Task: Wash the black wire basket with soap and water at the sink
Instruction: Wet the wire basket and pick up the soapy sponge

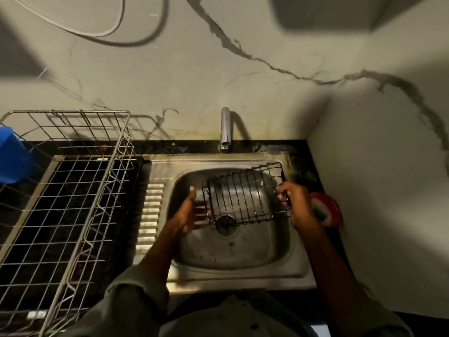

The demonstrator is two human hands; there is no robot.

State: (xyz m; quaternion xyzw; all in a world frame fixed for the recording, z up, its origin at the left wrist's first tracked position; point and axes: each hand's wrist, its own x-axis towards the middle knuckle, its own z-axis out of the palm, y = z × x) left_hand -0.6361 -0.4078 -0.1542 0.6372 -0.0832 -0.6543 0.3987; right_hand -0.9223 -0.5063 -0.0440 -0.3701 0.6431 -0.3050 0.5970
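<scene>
The black wire basket (245,198) hangs tilted over the steel sink (279,259), above the drain. My right hand (297,203) grips its right edge, fingers curled round the wires. At the basket's left edge is my left hand (188,212), its fingers spread and straight; whether they touch the wires is unclear. The tap (225,128) stands behind the sink, and no water runs from it.
A large silver wire dish rack (80,190) fills the counter to the left, with a blue plastic container (11,155) at its far left. A red and white round object (326,210) lies on the counter right of the sink. Walls close in behind and on the right.
</scene>
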